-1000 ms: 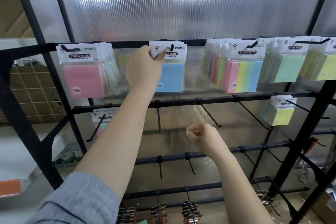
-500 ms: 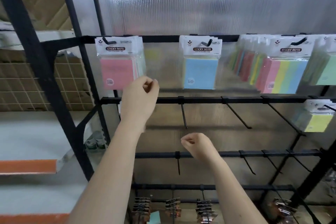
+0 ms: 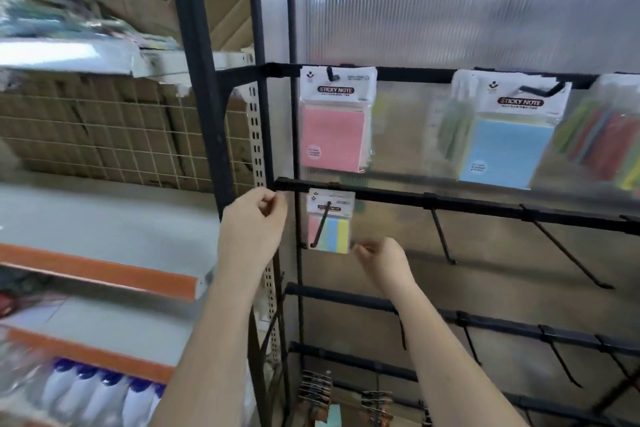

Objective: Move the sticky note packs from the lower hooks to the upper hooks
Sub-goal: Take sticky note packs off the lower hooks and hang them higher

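Observation:
A small striped sticky note pack (image 3: 331, 224) hangs on a lower hook just under the second black bar (image 3: 450, 203). My left hand (image 3: 254, 227) is just left of that pack with fingers curled, holding nothing that I can see. My right hand (image 3: 382, 258) hovers at the pack's lower right corner, fingers loosely curled, not gripping it. On the upper bar hang a pink sticky note pack (image 3: 334, 128), a blue pack (image 3: 505, 142) and a blurred multicoloured bunch (image 3: 606, 146) at the right edge.
Bare black hooks (image 3: 568, 253) jut out from the lower bars on the right. The rack's black upright (image 3: 204, 114) stands beside my left hand. A shelf unit on the left has orange edges (image 3: 104, 272) and white bottles (image 3: 104, 395). Clip bundles (image 3: 315, 392) hang at the bottom.
My view has swung left, so the rack's left end is centred. My left hand came down from the upper row to beside the lower striped pack. My right hand rose toward that pack.

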Action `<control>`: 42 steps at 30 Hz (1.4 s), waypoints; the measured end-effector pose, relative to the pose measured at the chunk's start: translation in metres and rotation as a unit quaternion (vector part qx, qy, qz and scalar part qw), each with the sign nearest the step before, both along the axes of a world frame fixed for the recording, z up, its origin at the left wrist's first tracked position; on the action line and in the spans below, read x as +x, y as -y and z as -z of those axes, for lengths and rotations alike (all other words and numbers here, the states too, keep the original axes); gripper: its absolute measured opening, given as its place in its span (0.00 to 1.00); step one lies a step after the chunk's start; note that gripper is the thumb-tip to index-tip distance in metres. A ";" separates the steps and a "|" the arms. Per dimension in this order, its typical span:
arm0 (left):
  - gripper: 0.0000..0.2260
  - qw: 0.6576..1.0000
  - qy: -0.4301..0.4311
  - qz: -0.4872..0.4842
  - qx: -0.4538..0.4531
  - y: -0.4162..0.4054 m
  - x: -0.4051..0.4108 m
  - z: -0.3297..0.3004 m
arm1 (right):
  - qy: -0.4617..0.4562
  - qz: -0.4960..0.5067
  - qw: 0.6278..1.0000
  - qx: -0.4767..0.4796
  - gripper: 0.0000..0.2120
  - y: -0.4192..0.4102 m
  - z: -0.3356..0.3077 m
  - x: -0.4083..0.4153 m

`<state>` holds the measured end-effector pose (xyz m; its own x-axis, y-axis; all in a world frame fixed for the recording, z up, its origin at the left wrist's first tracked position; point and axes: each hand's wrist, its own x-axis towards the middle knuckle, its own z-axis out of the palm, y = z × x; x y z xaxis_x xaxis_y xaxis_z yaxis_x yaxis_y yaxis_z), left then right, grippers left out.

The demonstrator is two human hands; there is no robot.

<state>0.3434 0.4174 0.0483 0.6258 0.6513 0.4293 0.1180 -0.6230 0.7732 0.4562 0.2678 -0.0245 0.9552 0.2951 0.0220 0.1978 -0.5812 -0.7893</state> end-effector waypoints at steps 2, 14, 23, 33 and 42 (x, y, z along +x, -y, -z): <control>0.11 1.000 0.002 -0.004 -0.015 -0.013 -0.003 0.003 | 0.002 0.014 1.000 0.020 0.15 -0.015 0.000 0.007; 0.11 1.000 -0.015 -0.011 0.023 -0.043 -0.012 0.008 | 0.016 0.153 0.981 0.114 0.15 -0.072 -0.002 0.033; 0.11 1.000 -0.015 -0.006 0.012 -0.044 -0.011 0.009 | -0.012 0.115 0.979 0.167 0.05 -0.073 0.014 0.033; 0.11 0.999 -0.028 -0.022 0.015 -0.048 -0.020 0.020 | 0.056 0.031 0.986 0.152 0.14 -0.057 0.007 -0.002; 0.10 0.997 -0.069 -0.003 -0.041 -0.044 -0.027 0.035 | 0.091 0.013 0.983 0.158 0.19 -0.038 0.003 -0.050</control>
<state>0.3163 0.4617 0.0138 0.6709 0.6851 0.2837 0.2312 -0.5568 0.7978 0.4060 0.3061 -0.0277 0.9342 0.2225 0.2790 0.3402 -0.3199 -0.8843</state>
